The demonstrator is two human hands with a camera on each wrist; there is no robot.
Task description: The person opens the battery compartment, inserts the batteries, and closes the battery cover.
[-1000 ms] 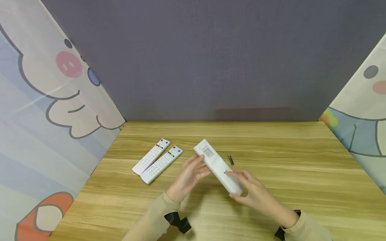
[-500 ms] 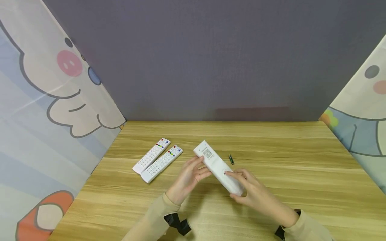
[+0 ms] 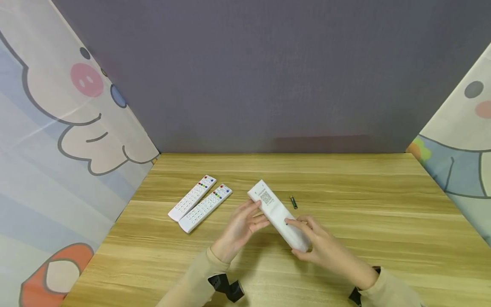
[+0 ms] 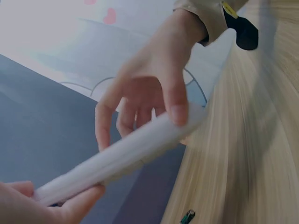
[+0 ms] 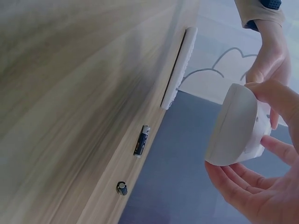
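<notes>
A white remote control (image 3: 280, 217) is held back side up over the table, its printed code facing the head camera. My left hand (image 3: 242, 228) grips its far end between thumb and fingers. At the near end, my right hand (image 3: 320, 245) holds it, thumb at the end and index fingertip pressing by the small dark mark on the back. In the left wrist view the remote (image 4: 126, 151) shows edge-on, button side downward. Beyond the remote lies a small green-and-black battery (image 3: 293, 202). The right wrist view shows two batteries, one dark with print (image 5: 142, 141), another standing end-on (image 5: 122, 188).
Two more white remote controls lie button side up at the left, one (image 3: 192, 198) overlapping the other (image 3: 206, 209) at their lower ends. The wooden table (image 3: 364, 196) meets a dark grey panel (image 3: 284, 76) at the back. Printed cartoon curtains (image 3: 50, 140) hang on both sides.
The held remote has shifted very slightly toward the lower right, with its far end dipping a little. Both hands keep the same hold; the battery and the other remotes stay put.
</notes>
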